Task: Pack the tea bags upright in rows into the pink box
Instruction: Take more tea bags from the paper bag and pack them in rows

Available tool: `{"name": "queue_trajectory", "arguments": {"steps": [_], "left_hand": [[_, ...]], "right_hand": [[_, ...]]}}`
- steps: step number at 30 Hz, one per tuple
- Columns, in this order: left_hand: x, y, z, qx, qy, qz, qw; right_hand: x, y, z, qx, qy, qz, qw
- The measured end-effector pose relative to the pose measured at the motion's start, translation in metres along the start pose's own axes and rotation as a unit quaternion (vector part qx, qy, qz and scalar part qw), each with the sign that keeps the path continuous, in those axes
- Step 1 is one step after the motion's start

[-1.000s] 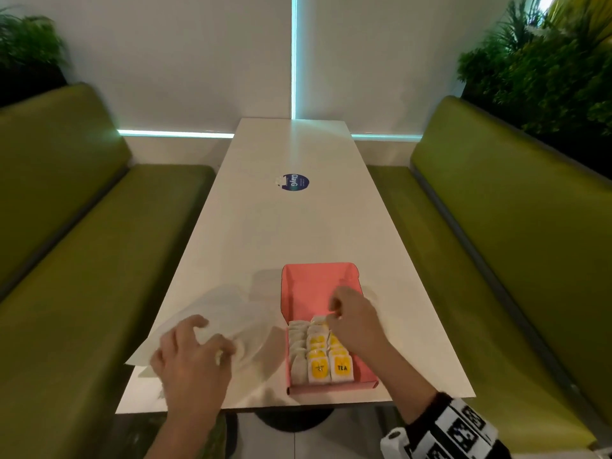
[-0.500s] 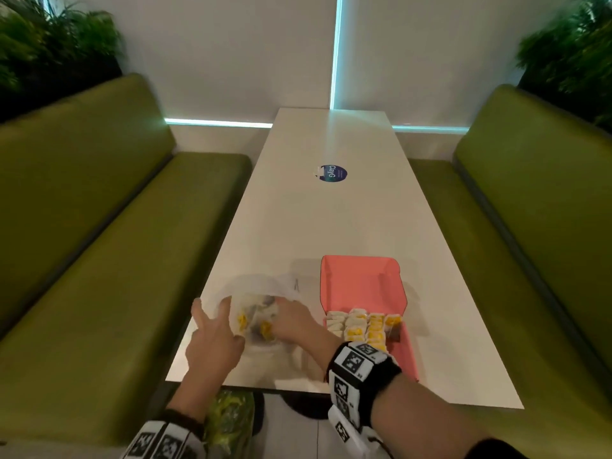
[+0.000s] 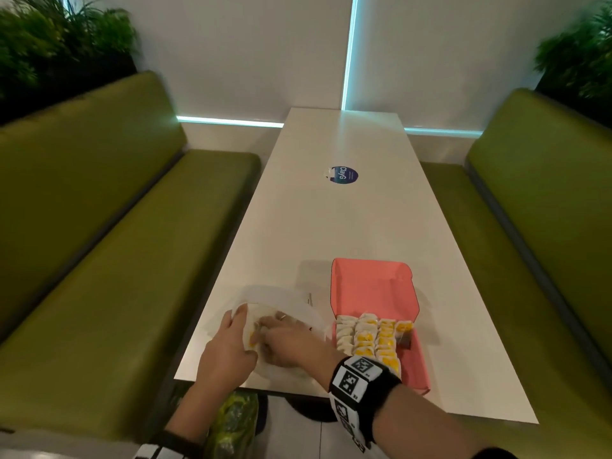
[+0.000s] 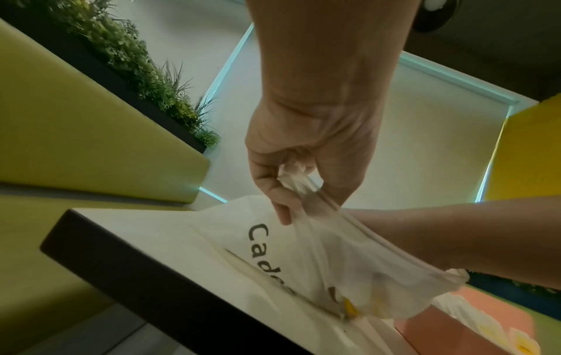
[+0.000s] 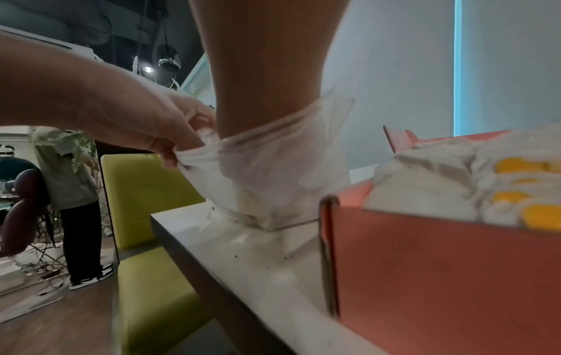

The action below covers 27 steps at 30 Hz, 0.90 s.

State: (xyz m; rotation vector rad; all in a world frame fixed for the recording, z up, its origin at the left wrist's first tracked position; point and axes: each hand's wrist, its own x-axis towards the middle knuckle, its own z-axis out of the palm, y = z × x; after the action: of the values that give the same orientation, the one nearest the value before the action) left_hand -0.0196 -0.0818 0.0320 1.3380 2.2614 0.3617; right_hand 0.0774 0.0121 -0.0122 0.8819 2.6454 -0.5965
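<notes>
A pink box (image 3: 371,265) lies open on the white table (image 3: 331,220), with rows of upright tea bags (image 3: 367,339) with yellow tags in its near half. Its far half is bare. Left of it lies a translucent plastic bag (image 3: 284,298). My left hand (image 3: 241,326) pinches the bunched rim of the plastic bag (image 4: 334,264) and holds it up. My right hand (image 3: 265,329) is inside the plastic bag (image 5: 273,168), beside a yellow-tagged tea bag (image 3: 252,337). The film hides its fingers, so its hold is unclear.
Green benches (image 3: 132,260) run along both sides of the table. A round blue sticker (image 3: 344,174) sits at mid-table. A green-yellow bag (image 3: 233,422) lies below the near table edge. In the right wrist view a person (image 5: 75,192) stands in the background.
My right hand left the pink box and went into the plastic bag. My left hand gathered the bag's rim and raised it. The head view swung left.
</notes>
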Motion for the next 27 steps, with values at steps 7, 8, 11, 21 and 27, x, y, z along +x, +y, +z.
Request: {"name": "queue_trajectory", "arguments": {"steps": [7, 8, 11, 21, 27], "left_hand": [[-0.002, 0.006, 0.004, 0.022, 0.041, -0.018, 0.999], [-0.003, 0.008, 0.005, 0.022, 0.046, -0.017, 0.999], [-0.002, 0.015, 0.011, 0.012, 0.055, -0.012, 0.998], [0.003, 0.024, 0.03, -0.002, 0.035, -0.003, 0.999], [0.0, 0.025, 0.029, -0.021, 0.071, -0.005, 0.997]], "right_hand": [[-0.021, -0.006, -0.017, -0.088, 0.069, -0.005, 0.994], [-0.022, -0.006, -0.018, -0.101, 0.079, -0.014, 0.992], [-0.026, -0.005, -0.023, -0.054, 0.132, -0.016, 0.99], [-0.074, 0.014, -0.068, 0.201, 0.239, 0.023, 0.95], [-0.115, 0.018, -0.109, 0.249, 0.269, 0.041, 0.93]]}}
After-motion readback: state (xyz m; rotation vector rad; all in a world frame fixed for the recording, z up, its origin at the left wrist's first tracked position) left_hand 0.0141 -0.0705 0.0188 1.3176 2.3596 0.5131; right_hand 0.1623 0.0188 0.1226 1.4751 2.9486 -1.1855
